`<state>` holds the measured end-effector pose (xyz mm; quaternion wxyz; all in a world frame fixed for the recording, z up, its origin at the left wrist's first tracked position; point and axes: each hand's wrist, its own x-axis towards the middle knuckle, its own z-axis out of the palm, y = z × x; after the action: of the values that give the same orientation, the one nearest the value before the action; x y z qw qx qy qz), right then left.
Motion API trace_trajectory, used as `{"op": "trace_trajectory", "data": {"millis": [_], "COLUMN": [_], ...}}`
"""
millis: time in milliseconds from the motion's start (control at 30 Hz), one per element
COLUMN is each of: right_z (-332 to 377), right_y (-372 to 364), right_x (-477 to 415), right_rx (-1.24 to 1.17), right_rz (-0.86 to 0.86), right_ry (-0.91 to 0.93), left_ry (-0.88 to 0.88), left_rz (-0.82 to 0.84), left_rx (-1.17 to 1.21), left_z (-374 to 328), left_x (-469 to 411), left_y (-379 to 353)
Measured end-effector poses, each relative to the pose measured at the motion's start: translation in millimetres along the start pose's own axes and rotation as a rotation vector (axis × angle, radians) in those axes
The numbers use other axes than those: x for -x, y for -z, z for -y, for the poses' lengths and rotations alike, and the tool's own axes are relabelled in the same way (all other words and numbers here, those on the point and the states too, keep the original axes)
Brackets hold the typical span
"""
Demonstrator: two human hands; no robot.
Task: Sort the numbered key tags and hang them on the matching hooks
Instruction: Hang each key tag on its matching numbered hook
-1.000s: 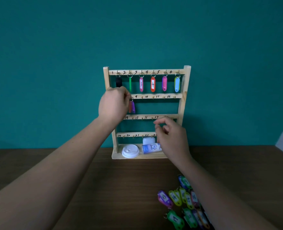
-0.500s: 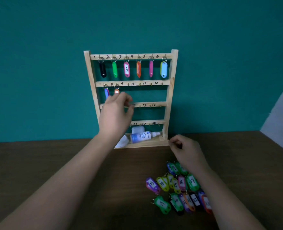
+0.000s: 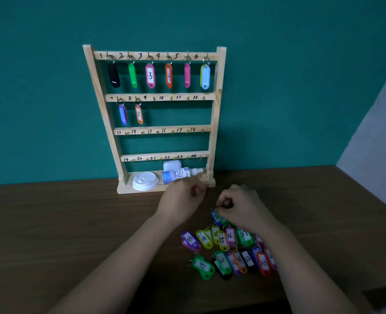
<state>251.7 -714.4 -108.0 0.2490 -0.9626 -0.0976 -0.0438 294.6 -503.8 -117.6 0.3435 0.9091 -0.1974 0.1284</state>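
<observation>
Left hand point(image 3: 183, 198) down from rack point(image 3: 218, 114), curled empty; right hand point(image 3: 243, 210) pinched on blue tag point(image 3: 216, 218), ring toward rack.

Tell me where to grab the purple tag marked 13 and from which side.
Probably pinch the purple tag 13 across its long edges, from above and from the left: it lies flat at the left edge of the pile, with the yellow tag 14 close on its right.

Just below the fingers point(image 3: 227, 200) of the right hand point(image 3: 244, 210), the heaped key tags point(image 3: 230, 236) are glossy coloured plastic with matt white paper labels. Beyond the fingers, the key rack point(image 3: 220, 87) is pale, bare, matt wood. The table point(image 3: 74, 223) shows dark, dull wood grain.
</observation>
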Motion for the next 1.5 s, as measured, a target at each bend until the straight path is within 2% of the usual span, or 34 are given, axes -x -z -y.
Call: {"op": "trace_trajectory", "data": {"millis": [233, 567, 1167, 1367, 1500], "right_z": [1.2, 5.4, 4.4, 6.2, 0.2], "right_y": [-2.7, -8.4, -8.7, -3.5, 5.2], "right_x": [-0.9, 0.9, -0.7, -2.1, -0.4], "right_rx": [0.067, 0.116, 0.154, 0.134, 0.168], "right_rz": [0.013, 0.007, 0.04, -0.051, -0.024], "right_ry": [0.014, 0.031, 0.031, 0.027, 0.006], "left_ry": [-0.038, -0.03, -0.001, 0.022, 0.019], "left_rz": [0.222, 0.139, 0.13, 0.083, 0.053], "left_rx": [0.03, 0.049, 0.049, 0.077, 0.064], "left_z": [-0.1, 4.3, 8.8, 9.6, 11.6], "left_x": [13.2, 21.5, 24.7, 22.4, 21.4], "left_y": [-17.1, -20.5, -10.3, -0.2, 8.9]}}
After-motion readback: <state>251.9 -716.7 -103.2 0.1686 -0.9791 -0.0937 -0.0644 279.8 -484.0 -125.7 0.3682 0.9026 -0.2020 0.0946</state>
